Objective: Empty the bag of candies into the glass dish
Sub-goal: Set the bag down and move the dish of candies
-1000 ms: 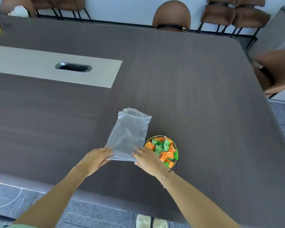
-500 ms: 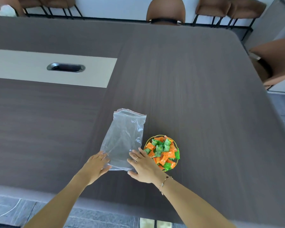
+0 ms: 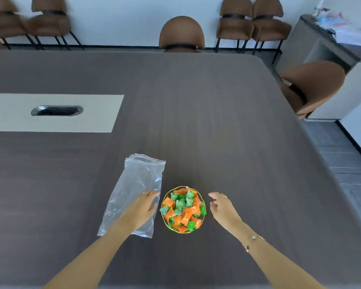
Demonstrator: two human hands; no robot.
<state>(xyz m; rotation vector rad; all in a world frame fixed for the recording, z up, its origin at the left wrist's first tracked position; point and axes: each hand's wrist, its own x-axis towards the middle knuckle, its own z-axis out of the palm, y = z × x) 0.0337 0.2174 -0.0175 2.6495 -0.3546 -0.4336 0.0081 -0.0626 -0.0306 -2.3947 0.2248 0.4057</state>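
A dark wood-grain desk [image 3: 227, 126] fills most of the view, with a pale inset panel [image 3: 50, 112] holding a metal cable slot [image 3: 57, 110] far left of the glass dish. Brown chairs [image 3: 181, 35] line the white wall beyond the desk's far edge. Wide bare desk lies beyond and right of the dish. The clear zip bag [image 3: 137, 188] lies flat and emptied just left of the dish; no writing is readable. The left hand [image 3: 142, 207] rests open on it, grip released. The right hand [image 3: 222, 206] hovers just right of the dish, fingers loose, holding nothing. The glass dish [image 3: 165, 200] is heaped with orange and green wrapped candies [image 3: 182, 208].
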